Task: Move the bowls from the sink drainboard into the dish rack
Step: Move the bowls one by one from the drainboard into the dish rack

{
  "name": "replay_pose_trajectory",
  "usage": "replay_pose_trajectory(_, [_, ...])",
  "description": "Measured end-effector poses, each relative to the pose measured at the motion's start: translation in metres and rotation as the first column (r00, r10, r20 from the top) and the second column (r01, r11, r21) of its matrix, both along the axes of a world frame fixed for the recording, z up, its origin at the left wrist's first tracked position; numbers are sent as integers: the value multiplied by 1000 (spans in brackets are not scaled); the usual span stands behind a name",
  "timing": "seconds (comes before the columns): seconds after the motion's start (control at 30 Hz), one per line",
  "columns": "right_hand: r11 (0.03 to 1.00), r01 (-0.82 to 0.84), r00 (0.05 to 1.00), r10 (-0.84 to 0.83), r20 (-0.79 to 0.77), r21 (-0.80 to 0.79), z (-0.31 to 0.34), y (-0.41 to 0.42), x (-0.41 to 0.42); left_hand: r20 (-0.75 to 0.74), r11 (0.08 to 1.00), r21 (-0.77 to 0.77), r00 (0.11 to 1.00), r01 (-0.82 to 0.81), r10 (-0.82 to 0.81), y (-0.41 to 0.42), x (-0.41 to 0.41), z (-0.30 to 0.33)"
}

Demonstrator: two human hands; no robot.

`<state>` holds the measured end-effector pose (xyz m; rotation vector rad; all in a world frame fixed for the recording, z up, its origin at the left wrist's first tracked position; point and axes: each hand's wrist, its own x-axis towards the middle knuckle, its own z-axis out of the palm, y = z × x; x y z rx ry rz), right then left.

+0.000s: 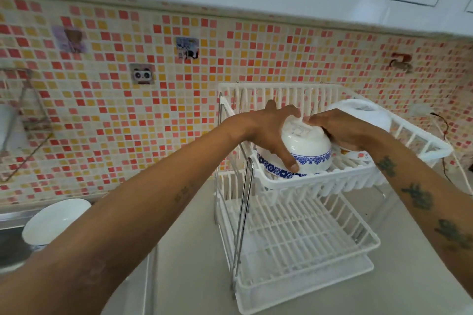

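1. White bowl, blue band, upside down in rack upper tier, over another bowl
2. Left hand grip closed on bowl; right hand grips its base
3. Plain bowl on drainboard

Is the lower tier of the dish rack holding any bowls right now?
No. The lower tier shows only bare white slats, while the blue-patterned bowl held upside down by the left hand and right hand is at the upper tier.

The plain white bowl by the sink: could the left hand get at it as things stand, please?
Probably not yet: the left hand is up on the blue-patterned bowl in the dish rack; the plain white bowl itself lies uncovered.
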<state>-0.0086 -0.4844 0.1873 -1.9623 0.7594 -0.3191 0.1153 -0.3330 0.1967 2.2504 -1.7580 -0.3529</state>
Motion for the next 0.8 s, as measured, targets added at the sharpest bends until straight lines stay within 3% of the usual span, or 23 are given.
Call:
replay_pose_trajectory(0.17, [999,4,999,-6,-53,-40,4,5,-1,-8,1000,28,1000,15,-14,9,-6,6])
replay_pose_trajectory(0.27, [949,47,995,-71,-65,-312,12,26,0,-32,995,-95,999,30,-33,28,-10,10])
replay_pose_trajectory(0.37, [838,189,980,-123,159,-512,26,67,9,-85,954,-299,995,30,-58,67,-6,15])
replay_pose_trajectory(0.47, [870,254,898,-50,436,-423,41,112,27,-200,928,-368,980,-55,-22,118,14,8])
replay_pose_trajectory(0.57, [901,152,784,139,604,-405,52,166,54,-350,926,-307,931,-221,106,170,45,-10])
replay_pose_trajectory(0.7, [905,-79,641,367,674,-417,41,252,89,-481,856,-252,826,-450,293,234,89,-48])
replay_pose_trajectory(0.8, [881,-328,662,472,583,-341,9,311,126,-630,762,-208,680,-613,375,277,116,-82])
